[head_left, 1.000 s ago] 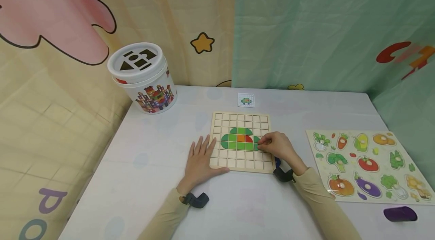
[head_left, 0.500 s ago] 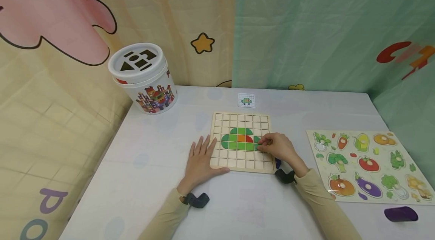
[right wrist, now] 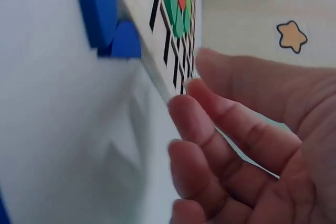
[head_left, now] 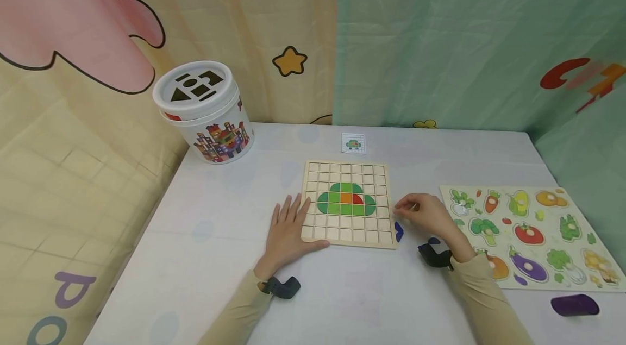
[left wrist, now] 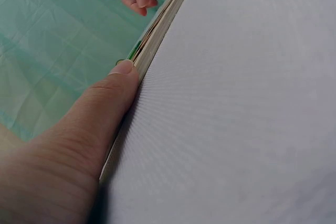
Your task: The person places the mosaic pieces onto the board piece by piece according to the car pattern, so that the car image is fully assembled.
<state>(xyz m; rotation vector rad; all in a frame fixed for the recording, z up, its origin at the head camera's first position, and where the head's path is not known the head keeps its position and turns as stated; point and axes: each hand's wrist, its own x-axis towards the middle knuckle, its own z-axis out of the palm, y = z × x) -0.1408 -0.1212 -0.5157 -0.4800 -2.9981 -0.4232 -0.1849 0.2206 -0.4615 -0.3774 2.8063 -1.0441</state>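
Fingers of the left hand (head_left: pixel 286 231) straight and spread, pressing flat on the near-left corner of the wooden grid board (head_left: pixel 313 171), thumb along its near edge. Right hand (head_left: pixel 425 214) loosely curled, empty, just right of the board. Blue pieces (head_left: pixel 399 231) lie beside the board's near-right corner.

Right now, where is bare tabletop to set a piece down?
Bare table lies between the bucket and the left hand, and behind the grid board. Crowded: right hand, blue pieces, vegetable puzzle.
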